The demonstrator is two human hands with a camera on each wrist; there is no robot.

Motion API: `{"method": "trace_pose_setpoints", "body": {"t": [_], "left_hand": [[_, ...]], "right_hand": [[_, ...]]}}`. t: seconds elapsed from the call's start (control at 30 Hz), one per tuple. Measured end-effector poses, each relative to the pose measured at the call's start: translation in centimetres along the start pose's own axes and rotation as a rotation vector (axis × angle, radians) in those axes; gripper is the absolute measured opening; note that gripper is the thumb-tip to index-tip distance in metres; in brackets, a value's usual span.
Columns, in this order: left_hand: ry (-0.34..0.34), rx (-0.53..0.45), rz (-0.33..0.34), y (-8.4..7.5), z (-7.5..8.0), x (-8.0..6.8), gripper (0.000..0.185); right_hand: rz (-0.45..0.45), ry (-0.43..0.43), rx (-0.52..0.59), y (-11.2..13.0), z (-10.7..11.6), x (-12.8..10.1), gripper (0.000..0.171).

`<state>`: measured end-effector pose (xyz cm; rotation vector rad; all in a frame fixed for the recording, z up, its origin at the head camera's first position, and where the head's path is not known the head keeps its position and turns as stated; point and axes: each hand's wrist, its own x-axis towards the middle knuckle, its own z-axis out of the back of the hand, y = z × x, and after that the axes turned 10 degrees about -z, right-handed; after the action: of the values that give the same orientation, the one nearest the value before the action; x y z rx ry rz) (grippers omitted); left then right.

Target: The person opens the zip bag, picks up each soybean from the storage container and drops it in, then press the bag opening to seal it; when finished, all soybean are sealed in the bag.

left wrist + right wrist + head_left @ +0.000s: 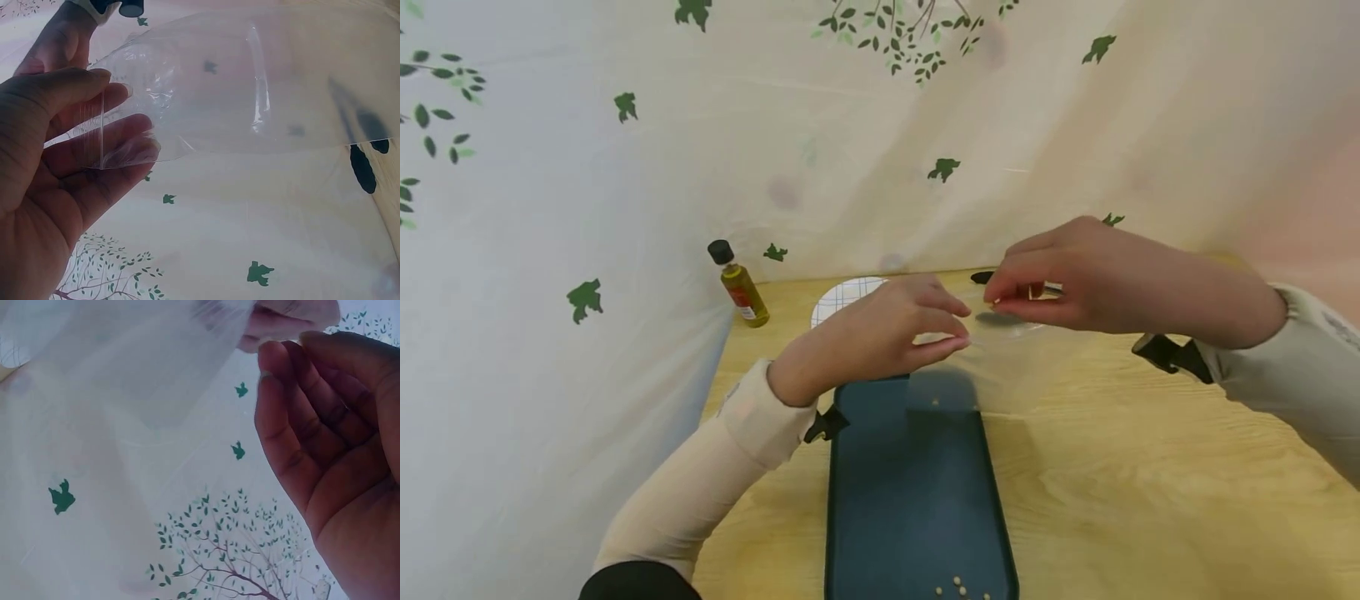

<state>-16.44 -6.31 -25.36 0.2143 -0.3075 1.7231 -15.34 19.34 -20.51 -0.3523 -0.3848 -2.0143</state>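
Note:
My left hand [898,325] holds a clear plastic zip bag [200,106] near its opening, thumb on one side and fingers spread against the film. The bag hangs over the far end of a dark blue tray [910,483]. Close by on the right, my right hand [1060,275] has thumb and fingertips pinched together, with a small pale bean [992,305] just showing between them. Another pale speck [936,402] shows through the bag's lower part. Several small pale beans [962,591] lie at the tray's near end.
An oil bottle [739,285] with a black cap stands at the back left. Behind my left hand is a round white plate [842,300] with blue lines. A black handle [362,169] lies beyond the bag. A patterned curtain [850,167] closes off the table's back.

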Motion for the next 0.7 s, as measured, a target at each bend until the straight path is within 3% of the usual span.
{"method": "trace_pose_setpoints", "body": {"t": [0.1,0.2,0.3,0.7], "left_hand": [[-0.018,0.001,0.0,-0.1,-0.2,-0.3,0.018],[-0.027,0.004,0.006,-0.1,-0.1,-0.5,0.018],[-0.046,0.017,0.007,0.0,0.2,-0.6,0.018],[-0.055,0.014,-0.018,0.2,0.2,-0.5,0.017]], "right_hand": [[0.012,0.036,0.032,-0.5,-0.1,0.2,0.004],[-0.003,0.063,0.033,-0.7,-0.1,0.2,0.022],[-0.025,0.087,0.025,-0.8,-0.3,0.3,0.027],[-0.032,0.105,0.025,-1.3,-0.5,0.6,0.026]]}}
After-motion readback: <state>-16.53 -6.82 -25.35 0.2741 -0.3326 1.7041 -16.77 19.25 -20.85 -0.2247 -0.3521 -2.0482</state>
